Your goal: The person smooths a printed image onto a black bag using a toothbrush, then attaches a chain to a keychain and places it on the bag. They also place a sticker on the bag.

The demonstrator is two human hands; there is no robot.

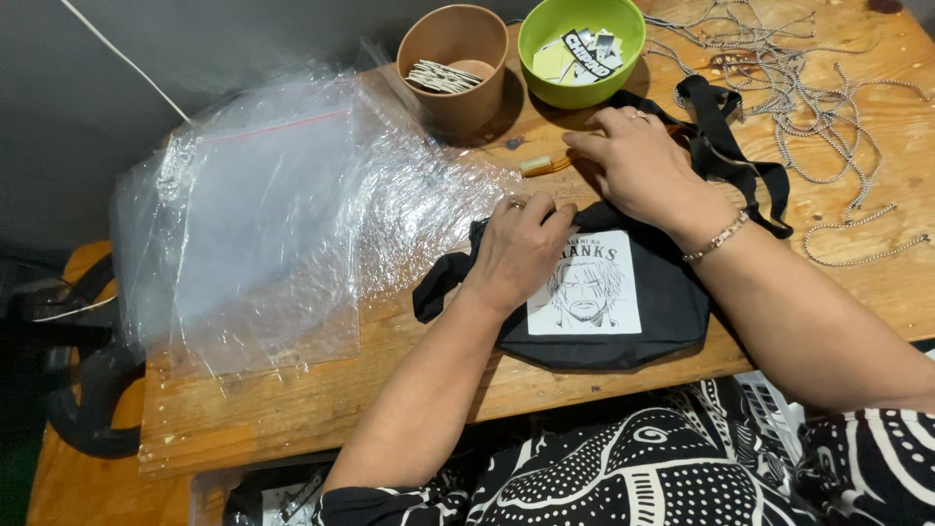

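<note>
One black bag [623, 321], two bowls [454, 60] [581, 47], one plastic-bag stack [263, 214]
</note>
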